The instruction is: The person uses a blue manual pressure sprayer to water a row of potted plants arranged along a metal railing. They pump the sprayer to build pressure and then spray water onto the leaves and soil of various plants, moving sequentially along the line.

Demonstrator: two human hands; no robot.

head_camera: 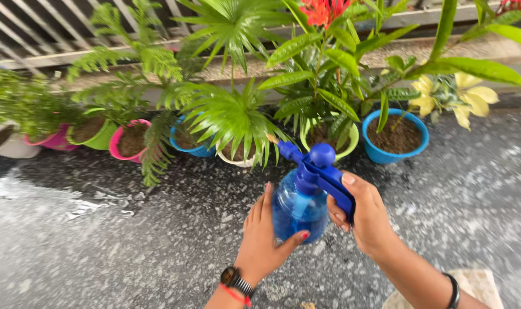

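Note:
A blue spray bottle (299, 209) with a translucent tank and a dark blue pump head (316, 163) is held up in front of a row of potted plants. My left hand (263, 237) cups the tank from the left, with the thumb pressed under it. My right hand (364, 214) grips the dark blue handle and trigger from the right. The nozzle points left and away toward a small palm in a white pot (237, 157). A watch and a red band sit on my left wrist, a dark bangle on my right.
Pots stand in a row on the wet speckled grey floor (129, 240): blue pot (395, 140), light green pot (346, 140), blue pot (194, 150), pink pot (126, 143), green pot (94, 131). A railing and ledge run behind them. A pale mat (478, 283) lies at the lower right.

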